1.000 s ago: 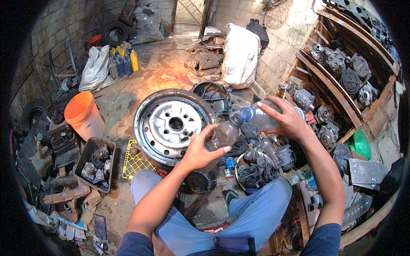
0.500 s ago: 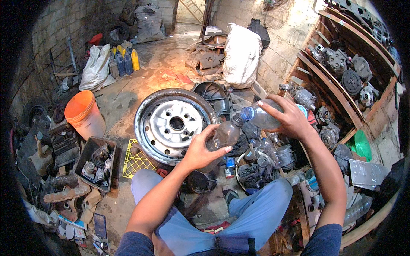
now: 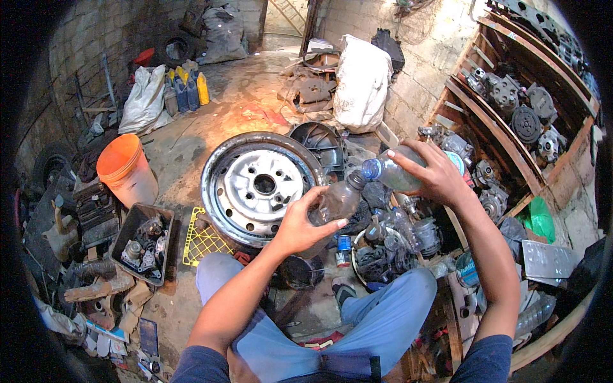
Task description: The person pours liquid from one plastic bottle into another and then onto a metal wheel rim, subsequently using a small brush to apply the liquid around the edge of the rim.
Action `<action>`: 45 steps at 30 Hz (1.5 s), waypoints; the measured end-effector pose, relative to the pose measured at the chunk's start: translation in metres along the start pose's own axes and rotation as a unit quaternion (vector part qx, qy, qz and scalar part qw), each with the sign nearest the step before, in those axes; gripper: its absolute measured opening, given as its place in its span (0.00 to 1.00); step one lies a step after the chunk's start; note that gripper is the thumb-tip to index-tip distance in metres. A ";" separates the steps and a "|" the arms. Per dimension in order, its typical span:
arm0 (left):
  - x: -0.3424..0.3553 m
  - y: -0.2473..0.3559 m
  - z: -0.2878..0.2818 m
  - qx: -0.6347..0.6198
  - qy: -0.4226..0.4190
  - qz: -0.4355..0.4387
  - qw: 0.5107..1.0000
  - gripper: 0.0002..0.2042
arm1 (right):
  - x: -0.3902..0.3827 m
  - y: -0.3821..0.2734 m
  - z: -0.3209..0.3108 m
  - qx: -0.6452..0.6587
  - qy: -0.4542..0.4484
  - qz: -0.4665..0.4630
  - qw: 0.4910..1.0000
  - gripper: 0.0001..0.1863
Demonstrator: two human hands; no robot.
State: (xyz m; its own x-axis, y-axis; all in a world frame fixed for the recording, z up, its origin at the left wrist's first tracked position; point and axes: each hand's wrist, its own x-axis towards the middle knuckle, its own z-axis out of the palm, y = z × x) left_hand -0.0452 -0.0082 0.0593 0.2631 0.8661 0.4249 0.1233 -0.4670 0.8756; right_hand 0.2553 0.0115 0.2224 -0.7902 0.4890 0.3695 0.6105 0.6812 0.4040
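My left hand is wrapped round a clear plastic bottle with a dark neck, tilted with its mouth up and to the right. In my right hand is a second clear plastic bottle with a blue neck ring, lying nearly level. The two mouths meet, or almost meet, in front of me; whether liquid passes between them I cannot tell. Just beyond the left bottle lies a steel wheel rim. Below the bottles are a small blue can and a dark round container.
An orange bucket and a tray of metal parts stand to the left, beside a yellow plastic grid. Wooden shelves with machine parts line the right. A white sack stands beyond the rim.
My right hand and its bottle have shifted very slightly. The left hand holds its bottle in practically the same place.
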 end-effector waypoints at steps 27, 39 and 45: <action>-0.002 -0.007 0.005 0.018 0.029 0.005 0.999 0.32 | 0.001 0.003 -0.011 -0.064 -0.033 -0.020 0.997 0.53; -0.003 -0.004 0.004 0.019 0.029 0.005 0.999 0.32 | 0.007 0.000 -0.017 -0.069 -0.049 -0.028 0.996 0.49; -0.002 -0.009 0.007 0.015 0.042 0.022 0.999 0.33 | 0.006 0.003 -0.015 -0.079 -0.048 -0.029 0.995 0.50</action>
State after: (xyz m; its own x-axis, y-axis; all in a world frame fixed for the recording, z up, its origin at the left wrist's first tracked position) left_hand -0.0402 -0.0069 0.0491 0.1879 0.8562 0.4813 0.1421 -0.5086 0.8492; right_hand 0.2530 0.0081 0.2385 -0.8212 0.5062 0.2635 0.5589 0.6198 0.5509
